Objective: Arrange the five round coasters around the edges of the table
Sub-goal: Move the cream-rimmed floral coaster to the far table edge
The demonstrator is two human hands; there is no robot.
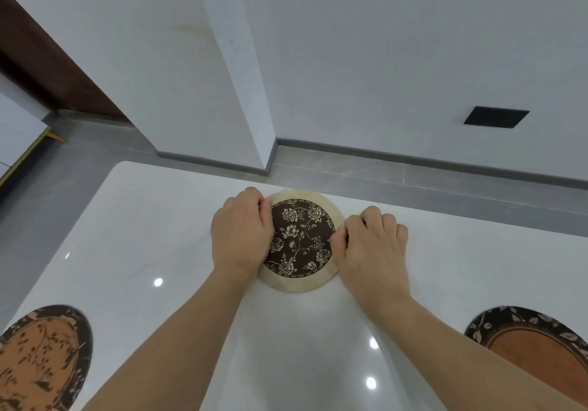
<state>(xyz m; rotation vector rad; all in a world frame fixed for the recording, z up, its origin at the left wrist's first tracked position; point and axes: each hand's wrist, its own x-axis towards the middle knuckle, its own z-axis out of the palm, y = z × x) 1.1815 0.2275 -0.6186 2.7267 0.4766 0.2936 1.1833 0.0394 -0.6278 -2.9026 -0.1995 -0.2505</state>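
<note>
Each grip is a pinch on the rim of the round beige coaster with a dark brown floral centre (302, 239): the left hand (241, 232) has its fingers curled closed over the coaster's left edge, and the right hand (370, 243) is closed the same way on the right edge, thumb and fingers meeting at the rim. Holding it from both sides looks meant to keep the coaster flat and let it be set squarely. The coaster lies in the middle of the frame on the glossy white bench (152, 220), its upper rim just at the bench's far edge, which fits the task of lining the edges. Whether it is fully resting or slightly lifted I cannot tell. Two more coasters sit well apart from it: an orange round coaster with a dark leafy border (41, 359) at the lower left of the frame and a reddish-brown round coaster with a dark leaf-patterned border (534, 344) at the lower right, both cut off by the frame. The other two coasters are not in view
</note>
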